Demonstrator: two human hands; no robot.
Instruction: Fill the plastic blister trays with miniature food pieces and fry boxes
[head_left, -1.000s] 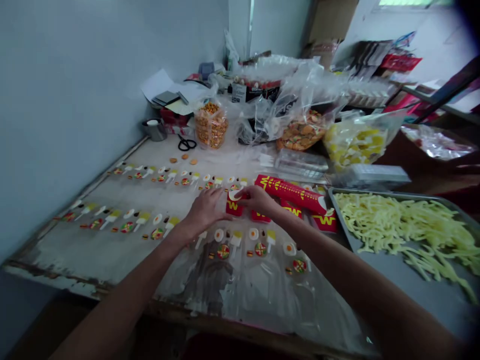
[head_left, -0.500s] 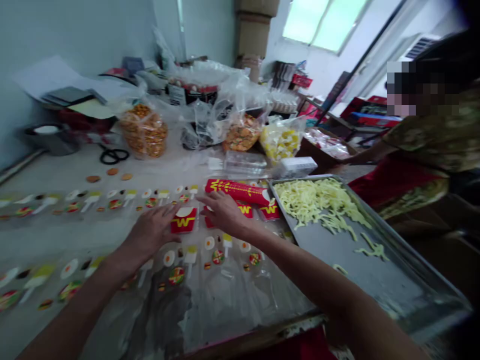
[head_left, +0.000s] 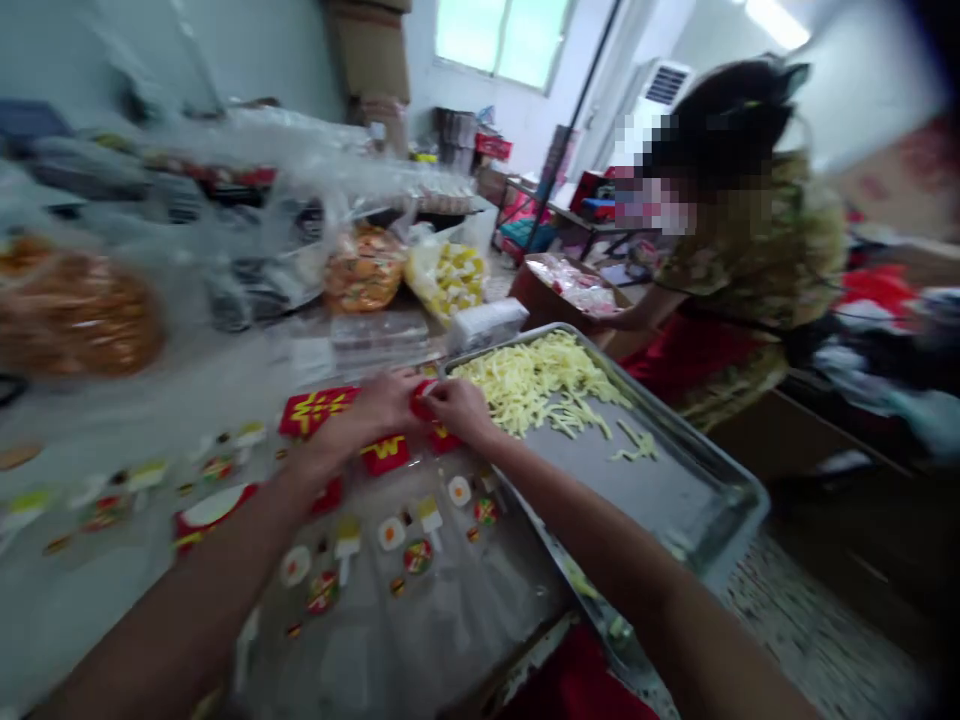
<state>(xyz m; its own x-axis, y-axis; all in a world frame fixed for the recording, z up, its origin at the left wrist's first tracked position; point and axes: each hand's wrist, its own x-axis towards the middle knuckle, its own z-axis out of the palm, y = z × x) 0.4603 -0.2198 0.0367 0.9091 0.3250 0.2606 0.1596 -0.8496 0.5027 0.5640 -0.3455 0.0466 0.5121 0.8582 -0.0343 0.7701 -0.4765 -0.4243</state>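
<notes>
My left hand is closed over a stack of red toy fry cartons with yellow markings, lying on its side. Close beside it, my right hand pinches a red fry carton at the right end of the stack. A flat red carton with a yellow W lies just below my hands. Clear plastic bags in rows hold small toy food pieces, such as a fried egg and a round pizza-like piece. My left forearm hides part of the row.
A metal tray with pale yellow fry-shaped strips adjoins my right hand. Behind stand bags of orange pieces and yellow pieces, plus a clear plastic box. At the right, a co-worker reaches into a cardboard box.
The view has swung right. My left hand has moved from a single carton to the red stack, and my right hand has shifted to the stack's right end, pinching a carton there.
</notes>
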